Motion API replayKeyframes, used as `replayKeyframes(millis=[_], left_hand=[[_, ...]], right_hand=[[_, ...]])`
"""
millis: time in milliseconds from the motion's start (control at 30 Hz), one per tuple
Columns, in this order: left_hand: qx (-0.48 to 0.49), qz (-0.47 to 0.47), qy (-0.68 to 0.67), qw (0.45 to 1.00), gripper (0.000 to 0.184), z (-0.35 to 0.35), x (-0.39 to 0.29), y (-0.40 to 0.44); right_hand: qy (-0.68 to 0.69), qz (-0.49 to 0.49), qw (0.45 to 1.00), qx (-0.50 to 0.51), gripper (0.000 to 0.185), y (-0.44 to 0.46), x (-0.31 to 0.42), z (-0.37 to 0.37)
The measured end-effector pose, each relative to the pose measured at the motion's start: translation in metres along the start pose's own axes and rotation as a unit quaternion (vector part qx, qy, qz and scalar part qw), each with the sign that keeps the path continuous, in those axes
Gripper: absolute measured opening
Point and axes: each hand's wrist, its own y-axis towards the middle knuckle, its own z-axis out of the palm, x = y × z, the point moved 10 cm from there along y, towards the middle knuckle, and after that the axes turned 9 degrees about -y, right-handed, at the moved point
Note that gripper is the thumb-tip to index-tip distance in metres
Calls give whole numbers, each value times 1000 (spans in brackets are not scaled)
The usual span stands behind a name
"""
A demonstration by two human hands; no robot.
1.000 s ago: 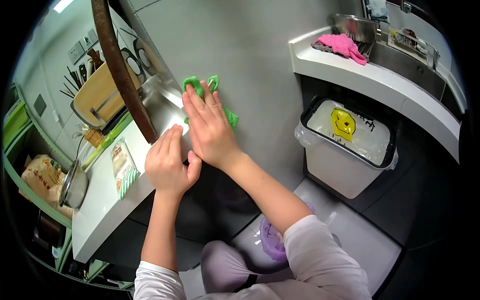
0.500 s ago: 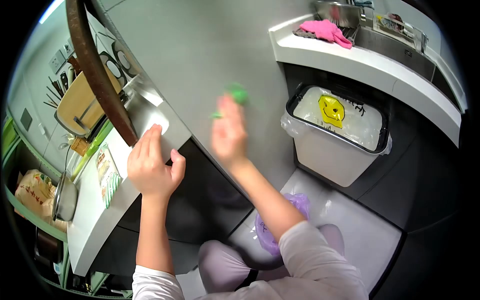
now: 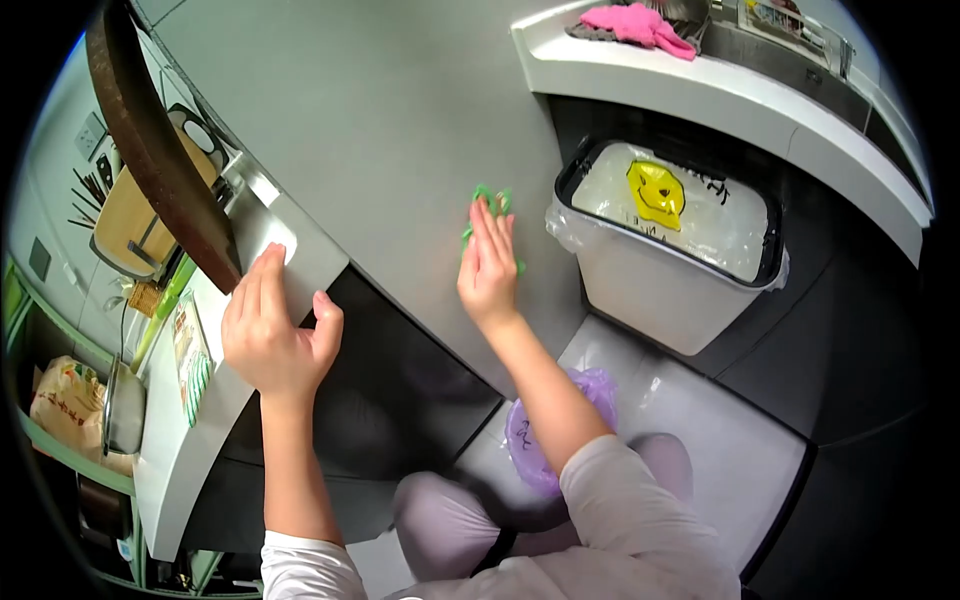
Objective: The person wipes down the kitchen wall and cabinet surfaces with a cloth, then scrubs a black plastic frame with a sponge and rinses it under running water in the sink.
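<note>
My right hand (image 3: 489,278) lies flat with its fingers stretched over a thin green cloth (image 3: 483,190), pressing it to a smooth grey panel (image 3: 400,110). Bits of the cloth stick out past the fingertips and at both sides of the fingers. My left hand (image 3: 268,335) is open, thumb spread away from the fingers, palm down at the edge of the white counter (image 3: 225,375). Its fingertips reach the lower end of a long, curved dark brown panel edge (image 3: 165,160); whether they grip it I cannot tell.
A lined bin (image 3: 660,280) with a yellow face print stands right, under a sink counter (image 3: 640,80) bearing a pink cloth (image 3: 640,25). A purple bag (image 3: 525,450) sits on the floor by my knees. Left are a cutting board (image 3: 140,225), a packet (image 3: 190,350) and a pot (image 3: 125,410).
My right hand, blurred before, has shifted a little right and down across the grey panel with the cloth. The view has tilted slightly; my left hand keeps its place by the brown edge.
</note>
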Motion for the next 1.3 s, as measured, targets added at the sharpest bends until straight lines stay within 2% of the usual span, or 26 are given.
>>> replayKeyframes(millis=[67, 100, 200, 333, 500, 600, 633, 733, 767, 867, 1033, 1300], left_hand=[[-7, -2, 0, 1000, 48, 1, 1, 2], [-8, 0, 2, 1000, 48, 0, 2, 3], [-16, 3, 1, 1000, 48, 0, 1, 4], [-20, 9, 4, 1000, 48, 0, 0, 1], [-21, 3, 5, 1000, 49, 1, 0, 3], [-21, 8, 21, 1000, 49, 1, -1, 1], [-21, 10, 24, 999, 49, 2, -2, 1], [-20, 11, 22, 1000, 49, 1, 0, 2], [-21, 9, 18, 1000, 48, 1, 0, 2], [-29, 15, 23, 999, 49, 0, -1, 2], [-30, 10, 20, 999, 49, -1, -1, 3], [-32, 3, 25, 999, 50, 0, -1, 2]], right_hand=[[-14, 8, 1000, 7, 47, 0, -15, 3], [-15, 40, 999, 18, 49, -8, -5, 1], [-50, 37, 998, 27, 49, -36, 8, 4], [-65, 62, 995, 32, 53, 20, -14, 3], [-85, 2, 994, 70, 54, -29, 16, 3], [-89, -12, 995, 42, 55, -2, 4, -1], [-99, -4, 995, 7, 51, 13, -5, -4], [-105, 5, 994, -4, 46, 24, -13, -6], [-107, 1, 993, -51, 38, 15, -11, -12], [-77, 10, 995, -54, 32, -10, -14, -15], [-56, 42, 991, -114, 22, 41, -24, -26], [-37, 34, 995, -83, 15, 16, -23, -25]])
